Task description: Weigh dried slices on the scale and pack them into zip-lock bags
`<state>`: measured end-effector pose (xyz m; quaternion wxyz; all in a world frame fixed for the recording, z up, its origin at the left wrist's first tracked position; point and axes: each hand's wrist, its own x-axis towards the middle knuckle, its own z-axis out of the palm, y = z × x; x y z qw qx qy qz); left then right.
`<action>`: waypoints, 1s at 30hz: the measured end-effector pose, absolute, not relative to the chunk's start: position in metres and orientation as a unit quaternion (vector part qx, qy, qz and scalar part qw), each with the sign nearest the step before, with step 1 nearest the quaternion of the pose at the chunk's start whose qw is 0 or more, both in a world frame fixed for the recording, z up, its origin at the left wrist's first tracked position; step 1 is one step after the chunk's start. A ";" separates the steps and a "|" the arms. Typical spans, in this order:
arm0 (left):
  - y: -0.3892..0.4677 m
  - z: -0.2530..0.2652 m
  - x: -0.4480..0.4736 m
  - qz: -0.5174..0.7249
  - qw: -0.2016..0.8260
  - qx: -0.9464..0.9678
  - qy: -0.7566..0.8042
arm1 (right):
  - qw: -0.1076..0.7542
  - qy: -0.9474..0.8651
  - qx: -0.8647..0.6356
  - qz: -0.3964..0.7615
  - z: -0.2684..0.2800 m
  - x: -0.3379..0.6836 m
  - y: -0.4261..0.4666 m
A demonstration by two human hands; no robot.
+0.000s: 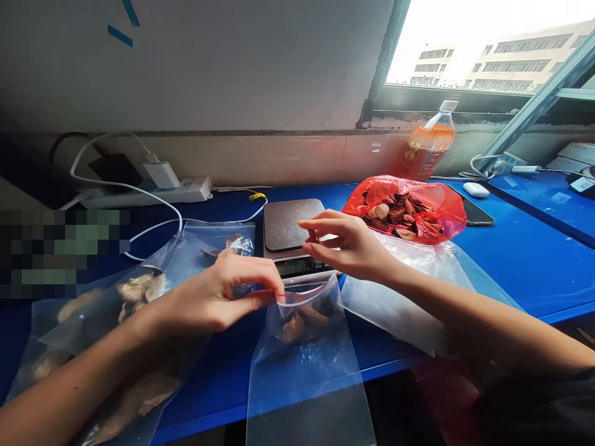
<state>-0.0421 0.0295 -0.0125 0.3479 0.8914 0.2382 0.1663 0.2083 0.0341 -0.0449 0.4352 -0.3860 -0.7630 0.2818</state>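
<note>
The thumb and fingertips of the right hand (346,244) are pinched on a small brown piece (312,235), held over the front of a scale (292,220); the thumb and forefinger of the left hand (237,294) are clamped together on the red-lined mouth of a clear zip bag (302,365). A few reddish-brown chunks (295,327) already lie inside that bag, near its mouth, while its lower end reaches past the edge of the blue table (548,260). The held piece is out of the bag, and the scale's plate bears only pale specks; its reading is too small to make out. Beyond the right hand, a red plastic bag (449,226) holds a heap of similar pieces, so most of the loose material seems not yet bagged. Flat clear bags (395,306) lie in front of it. Around the left forearm, larger clear bags (39,322) already contain pale dried slices (137,288), and that portion looks done, though whether they are sealed I cannot tell
</note>
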 end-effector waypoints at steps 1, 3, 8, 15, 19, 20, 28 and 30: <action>0.029 -0.012 -0.042 0.168 0.346 0.891 0.239 | 0.436 -0.767 -0.376 0.285 -0.045 0.209 0.034; 0.029 -0.012 -0.043 0.170 0.347 0.891 0.239 | 0.434 -0.777 -0.353 0.290 -0.046 0.209 0.033; 0.029 -0.010 -0.041 0.163 0.343 0.891 0.249 | 0.410 -0.817 -0.304 0.269 -0.041 0.209 0.029; 0.029 -0.011 -0.043 0.147 0.339 0.891 0.262 | 0.380 -0.846 -0.264 0.264 -0.034 0.209 0.022; 0.031 -0.012 -0.043 0.155 0.350 0.890 0.247 | 0.347 -0.842 -0.258 0.324 -0.032 0.209 0.021; 0.031 -0.012 -0.043 0.157 0.353 0.890 0.242 | 0.332 -0.835 -0.257 0.354 -0.032 0.209 0.021; 0.032 -0.013 -0.041 0.176 0.371 0.883 0.229 | 0.248 -0.783 -0.231 0.522 -0.027 0.213 0.021; 0.033 -0.014 -0.042 0.183 0.371 0.882 0.225 | 0.246 -0.790 -0.240 0.507 -0.027 0.212 0.021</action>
